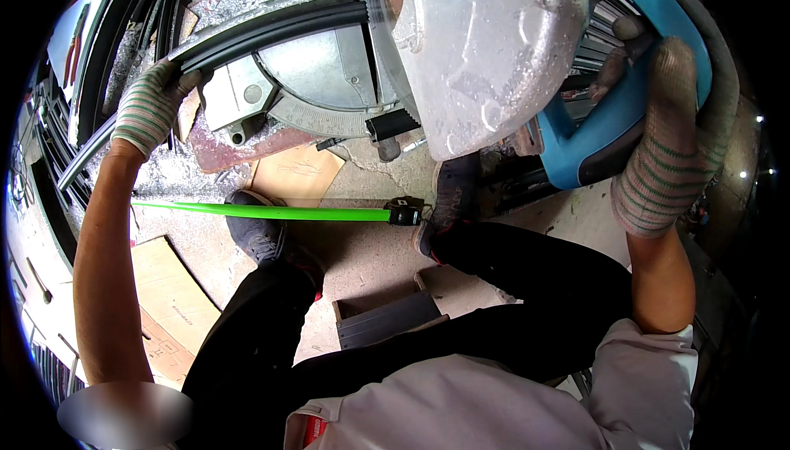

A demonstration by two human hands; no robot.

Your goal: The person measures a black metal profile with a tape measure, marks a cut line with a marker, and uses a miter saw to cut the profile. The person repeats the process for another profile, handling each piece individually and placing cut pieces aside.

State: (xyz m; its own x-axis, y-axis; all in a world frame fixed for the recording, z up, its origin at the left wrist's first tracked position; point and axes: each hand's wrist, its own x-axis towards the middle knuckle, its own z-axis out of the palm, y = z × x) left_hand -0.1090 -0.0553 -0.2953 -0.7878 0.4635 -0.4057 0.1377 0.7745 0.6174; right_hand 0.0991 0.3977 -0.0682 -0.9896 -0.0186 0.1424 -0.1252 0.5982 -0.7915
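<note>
My left hand [151, 109], in a striped knit glove, is closed round the left end of a dark, grooved profile strip [280, 32]. The strip lies along the fence of a mitre saw [317, 71], and its right end meets the cloudy blade guard [485, 55]. Metal shavings speckle the guard, and the cutting point behind it is hidden. On the right, my gloved right hand [671, 146] wraps round the saw's blue handle [568, 158], with fingers showing through its opening. Whether the blade is spinning, I cannot tell.
A tape measure [403, 213] lies by my shoes with its green blade [288, 212] pulled out leftward. Cardboard [173, 285] is on the floor at left, and a dark box-like piece [387, 318] sits between my legs. Long dark profiles [123, 30] and shavings crowd the far left.
</note>
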